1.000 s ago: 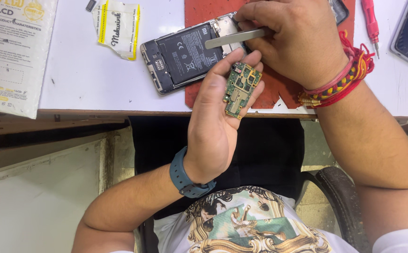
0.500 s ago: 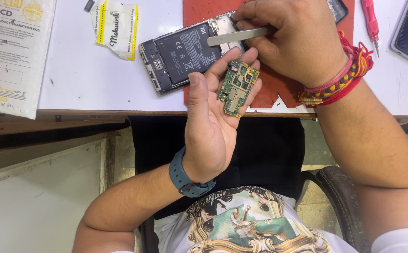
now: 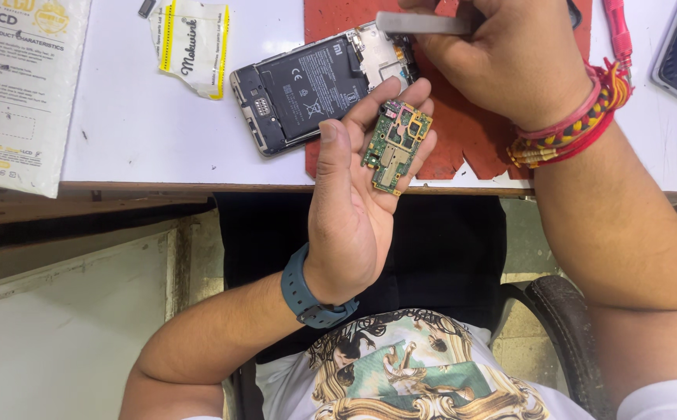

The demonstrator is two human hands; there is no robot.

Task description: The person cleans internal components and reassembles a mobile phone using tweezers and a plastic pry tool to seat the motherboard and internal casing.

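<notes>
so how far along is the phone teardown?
Done: the phone lies on the table with its back off and battery exposed, and the green circuit board is out of it. In hand: the left hand cradles the board on its fingers; the right hand holds metal tweezers over the red mat. Left: board and phone remain apart.

bright, even light from above; soft shadow under the table (image 3: 121,140) edge; mild glare on its white top; sharp focus, no blur.
</notes>
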